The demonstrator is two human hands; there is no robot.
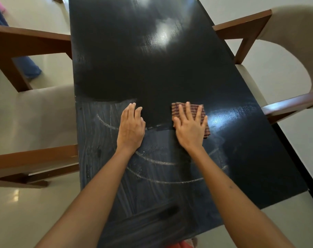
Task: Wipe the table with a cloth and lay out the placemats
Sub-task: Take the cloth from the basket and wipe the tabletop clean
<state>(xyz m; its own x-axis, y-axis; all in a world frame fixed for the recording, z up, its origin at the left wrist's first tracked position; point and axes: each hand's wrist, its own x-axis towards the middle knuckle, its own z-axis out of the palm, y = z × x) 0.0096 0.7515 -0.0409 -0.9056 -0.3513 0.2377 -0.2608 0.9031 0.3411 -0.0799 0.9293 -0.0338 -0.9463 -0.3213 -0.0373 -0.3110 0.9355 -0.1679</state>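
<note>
In the head view, the person is leaning over a long dark table with both arms reaching forward. The right hand is lying flat and spread on a folded striped cloth, pressing it against the tabletop rather than pinching it; the fingers are extended, none curled round the fabric. The left hand is resting open and palm-down on the bare wood just beside, fingers together, holding nothing and apparently bracing the body. The cloth is sitting right of the table's middle line, roughly halfway along the visible length. Pale arcs and streaks are showing on the near half of the surface, while the far half is looking darker and glossier under the light; which part is damp and which is dry is hard to say from the glare. A beige chair is standing at the left edge and another chair at the right. No placemats are appearing anywhere, so that part of the task is probably still ahead. The cloth looks soft, light and limp, likely to bunch or unfold if dragged by a corner; a flat palm over its centre, as now, seems the surest hold, with steady downward pressure keeping it from slipping on the smooth finish.
</note>
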